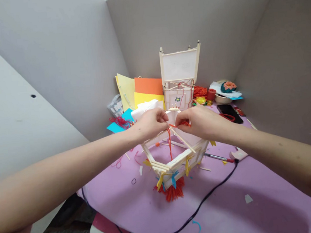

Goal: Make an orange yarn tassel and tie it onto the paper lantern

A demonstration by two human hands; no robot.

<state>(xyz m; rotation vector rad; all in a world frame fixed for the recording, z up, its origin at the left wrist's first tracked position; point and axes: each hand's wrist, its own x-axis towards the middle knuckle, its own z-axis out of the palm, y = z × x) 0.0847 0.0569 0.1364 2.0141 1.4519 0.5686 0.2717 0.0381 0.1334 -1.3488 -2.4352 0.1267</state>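
My left hand (153,122) and right hand (200,121), fingertips pinched together, grip red yarn (169,141), probably for control (stick frame (181,159) beneath).

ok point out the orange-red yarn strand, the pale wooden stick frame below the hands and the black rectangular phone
Orange-red yarn strand (170,143): head view, on its hanging length.
Pale wooden stick frame (180,157): head view, on its near top edge.
Black rectangular phone (230,110): head view, on its dark face.

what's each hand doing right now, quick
Left hand: closed, fingertips pinching red yarn.
Right hand: closed, holding the same red yarn over the stick frame.
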